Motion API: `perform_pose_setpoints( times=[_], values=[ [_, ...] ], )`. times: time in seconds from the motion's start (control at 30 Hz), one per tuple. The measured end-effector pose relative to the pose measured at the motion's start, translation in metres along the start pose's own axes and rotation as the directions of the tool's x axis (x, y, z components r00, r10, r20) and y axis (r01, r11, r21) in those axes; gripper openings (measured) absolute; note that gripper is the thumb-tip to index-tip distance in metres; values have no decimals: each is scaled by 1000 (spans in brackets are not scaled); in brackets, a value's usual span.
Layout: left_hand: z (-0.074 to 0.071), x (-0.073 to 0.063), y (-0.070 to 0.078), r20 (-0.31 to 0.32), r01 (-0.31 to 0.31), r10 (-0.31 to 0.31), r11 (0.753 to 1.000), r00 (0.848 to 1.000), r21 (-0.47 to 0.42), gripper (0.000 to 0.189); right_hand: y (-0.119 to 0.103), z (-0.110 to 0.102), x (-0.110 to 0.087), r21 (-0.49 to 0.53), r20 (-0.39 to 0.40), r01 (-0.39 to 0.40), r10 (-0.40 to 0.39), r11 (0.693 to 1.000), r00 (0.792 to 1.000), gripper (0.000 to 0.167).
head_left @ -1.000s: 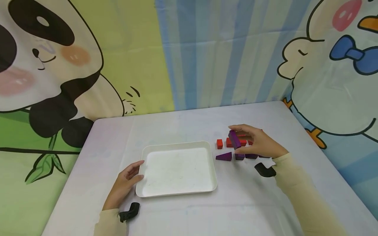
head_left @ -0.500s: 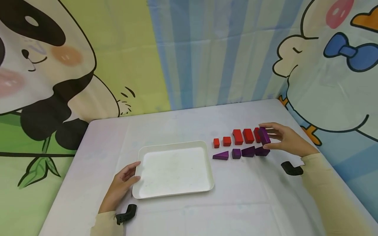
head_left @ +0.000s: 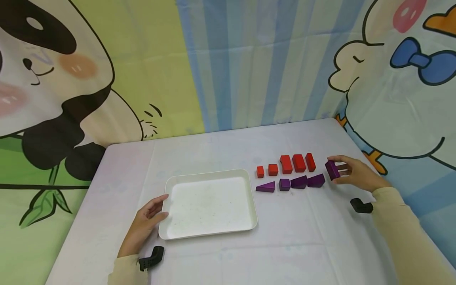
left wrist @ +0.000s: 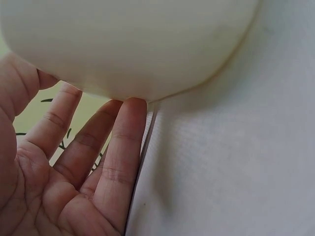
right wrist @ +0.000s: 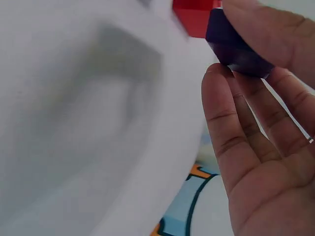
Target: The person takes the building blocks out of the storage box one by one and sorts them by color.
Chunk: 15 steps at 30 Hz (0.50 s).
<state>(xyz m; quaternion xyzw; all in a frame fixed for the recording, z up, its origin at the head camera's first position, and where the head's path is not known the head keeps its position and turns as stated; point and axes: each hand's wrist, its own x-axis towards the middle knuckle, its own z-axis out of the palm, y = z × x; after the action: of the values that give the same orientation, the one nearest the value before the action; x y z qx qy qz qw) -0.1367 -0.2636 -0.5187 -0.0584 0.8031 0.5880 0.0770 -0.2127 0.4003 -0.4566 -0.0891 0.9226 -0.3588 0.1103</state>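
My right hand [head_left: 360, 174] grips a purple block [head_left: 332, 170] between thumb and fingers, to the right of the two rows of blocks. The right wrist view shows the purple block [right wrist: 234, 46] dark under the thumb, with a red block [right wrist: 194, 17] beyond it. My left hand [head_left: 142, 227] touches the left edge of a white tray [head_left: 253, 209] with thumb and fingertips. In the left wrist view the fingers [left wrist: 129, 142] are nearly straight, tips against the tray's outer wall [left wrist: 128, 64].
Several red blocks [head_left: 286, 164] stand in a back row right of the tray. In front of them lies a row of purple blocks: a wedge [head_left: 266, 187], a cube [head_left: 284, 185] and slanted pieces [head_left: 316, 181]. A white cloth [head_left: 270, 253] covers the table; a cartoon curtain [head_left: 228, 71] hangs behind.
My right hand has carried the purple block from above the rows to the right, past their end, uncovering the red and purple blocks. My left hand has stayed at the tray.
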Motion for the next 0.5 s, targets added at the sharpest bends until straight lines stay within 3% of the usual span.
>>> perform_pose_setpoints(
  times=[0.23, 0.5],
  values=[
    [0, -2, 0, 3, -2, 2, 1000, 1000, -2, 63, 20, 14, 10, 27, 26, -13, 12, 1000, 1000, 77],
    [2, 0, 2, 13, -1, 1, 1000, 1000, -4, 64, 26, 23, 13, 6, 13, -50, 50, 999, 999, 76]
  ],
)
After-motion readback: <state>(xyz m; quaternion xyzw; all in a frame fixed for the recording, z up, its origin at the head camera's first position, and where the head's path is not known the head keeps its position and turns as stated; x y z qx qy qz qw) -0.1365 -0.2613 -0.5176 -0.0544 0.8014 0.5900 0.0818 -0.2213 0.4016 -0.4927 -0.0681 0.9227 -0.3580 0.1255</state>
